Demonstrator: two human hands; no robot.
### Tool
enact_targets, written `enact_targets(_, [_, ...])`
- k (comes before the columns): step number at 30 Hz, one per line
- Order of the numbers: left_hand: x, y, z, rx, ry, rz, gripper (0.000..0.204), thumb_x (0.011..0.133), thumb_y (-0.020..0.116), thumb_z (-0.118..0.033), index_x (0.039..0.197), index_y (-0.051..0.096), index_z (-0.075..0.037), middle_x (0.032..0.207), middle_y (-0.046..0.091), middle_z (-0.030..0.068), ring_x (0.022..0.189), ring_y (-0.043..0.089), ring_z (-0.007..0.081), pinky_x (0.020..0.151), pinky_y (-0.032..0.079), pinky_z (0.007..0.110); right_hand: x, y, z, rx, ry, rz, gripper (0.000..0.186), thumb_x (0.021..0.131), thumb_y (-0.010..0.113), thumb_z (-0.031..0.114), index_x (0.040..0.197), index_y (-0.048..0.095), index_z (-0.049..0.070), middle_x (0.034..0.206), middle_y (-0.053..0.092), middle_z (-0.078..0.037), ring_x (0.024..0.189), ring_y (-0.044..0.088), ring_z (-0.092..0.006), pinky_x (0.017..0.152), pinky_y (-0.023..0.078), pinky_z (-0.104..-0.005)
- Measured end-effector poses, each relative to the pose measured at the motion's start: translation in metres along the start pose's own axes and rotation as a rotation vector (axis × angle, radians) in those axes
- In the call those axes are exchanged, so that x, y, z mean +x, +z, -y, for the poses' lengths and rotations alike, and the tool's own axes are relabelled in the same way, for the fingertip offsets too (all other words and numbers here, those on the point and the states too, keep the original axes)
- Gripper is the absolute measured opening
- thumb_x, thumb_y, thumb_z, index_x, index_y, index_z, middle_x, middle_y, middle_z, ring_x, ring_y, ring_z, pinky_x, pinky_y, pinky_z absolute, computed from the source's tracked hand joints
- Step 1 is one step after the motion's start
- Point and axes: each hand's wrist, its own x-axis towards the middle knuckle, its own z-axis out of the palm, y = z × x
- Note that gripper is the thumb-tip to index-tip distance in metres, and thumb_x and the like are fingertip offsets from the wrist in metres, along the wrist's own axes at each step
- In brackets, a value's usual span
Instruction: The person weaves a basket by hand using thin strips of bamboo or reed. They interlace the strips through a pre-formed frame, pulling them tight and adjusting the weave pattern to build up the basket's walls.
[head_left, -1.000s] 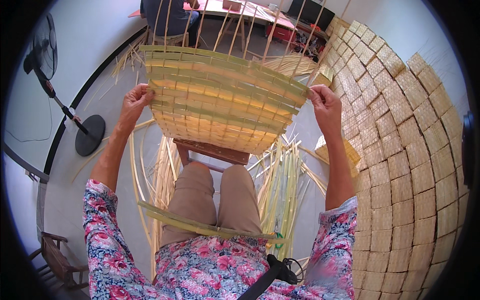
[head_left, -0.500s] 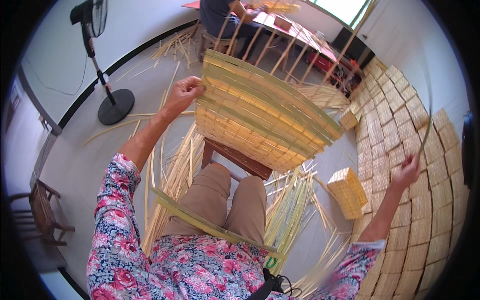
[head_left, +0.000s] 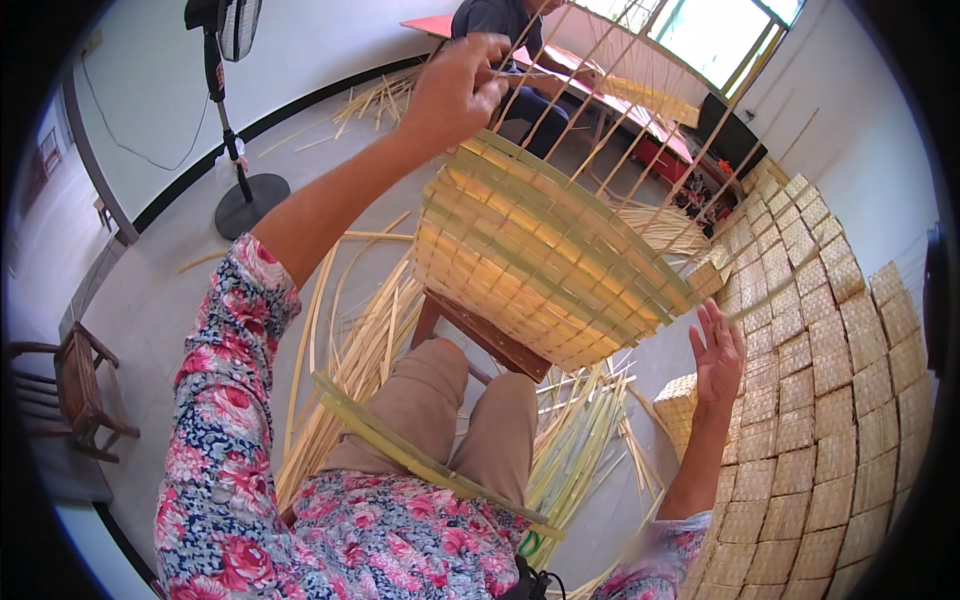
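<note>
Between both hands I see the basket, seemingly propped on the stool to leave them free. The left hand curls above it, grip unclear; the right hand, fingers spread, meets a blurred strip.

Appears to be a weaving workshop, judging from the half-woven basket, many woven boxes stacked along the wall, and loose strips on the floor.
</note>
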Motion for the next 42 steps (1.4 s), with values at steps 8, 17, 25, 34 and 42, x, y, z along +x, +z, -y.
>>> enact_targets(8, [0.061, -0.010, 0.001, -0.374, -0.262, 0.446, 0.054, 0.088, 0.076, -0.042, 0.128, 0.064, -0.007, 0.105, 0.071, 0.0093, 0.095, 0.067, 0.0178, 0.093, 0.049, 0.034, 0.008, 0.053, 0.000, -0.043, -0.037, 0.162, 0.015, 0.103, 0.057, 0.014, 0.110, 0.066, 0.004, 0.128, 0.065, -0.012, 0.112, 0.064, -0.0175, 0.090, 0.059, -0.0355])
enact_targets(17, [0.079, -0.001, -0.056, -0.214, -0.246, 0.927, 0.032, 0.094, 0.072, -0.029, 0.112, 0.075, -0.002, 0.102, 0.073, 0.0044, 0.088, 0.063, 0.0117, 0.077, 0.052, 0.029, -0.003, 0.063, -0.008, -0.047, -0.107, 0.113, 0.018, 0.103, 0.057, 0.013, 0.114, 0.067, 0.002, 0.120, 0.068, -0.010, 0.102, 0.067, -0.0154, 0.088, 0.059, -0.0317])
enact_targets(25, [0.093, 0.020, -0.096, -0.237, -0.336, 1.249, 0.051, 0.094, 0.072, -0.031, 0.135, 0.061, -0.002, 0.113, 0.071, 0.0116, 0.099, 0.067, 0.0184, 0.089, 0.054, 0.033, -0.011, 0.073, -0.014, -0.008, -0.191, 0.094, 0.017, 0.102, 0.059, 0.012, 0.113, 0.069, 0.003, 0.115, 0.070, -0.008, 0.099, 0.067, -0.0124, 0.086, 0.059, -0.0274])
enact_targets(34, [0.091, 0.048, -0.143, -0.211, -0.175, 1.284, 0.056, 0.095, 0.067, -0.029, 0.139, 0.049, 0.002, 0.115, 0.070, 0.0129, 0.089, 0.070, 0.0185, 0.079, 0.057, 0.029, -0.020, 0.077, -0.017, -0.054, -0.276, 0.072, 0.016, 0.102, 0.062, 0.015, 0.110, 0.071, 0.004, 0.114, 0.070, -0.005, 0.100, 0.064, -0.0097, 0.088, 0.057, -0.0268])
enact_targets(42, [0.066, 0.067, -0.174, -0.380, 0.114, 1.390, 0.031, 0.097, 0.063, -0.022, 0.122, 0.062, -0.003, 0.105, 0.072, 0.0059, 0.083, 0.068, 0.0135, 0.069, 0.055, 0.026, -0.024, 0.078, -0.015, -0.078, -0.285, 0.039, 0.017, 0.102, 0.062, 0.015, 0.111, 0.071, 0.004, 0.110, 0.070, -0.003, 0.098, 0.063, -0.0076, 0.086, 0.056, -0.0258])
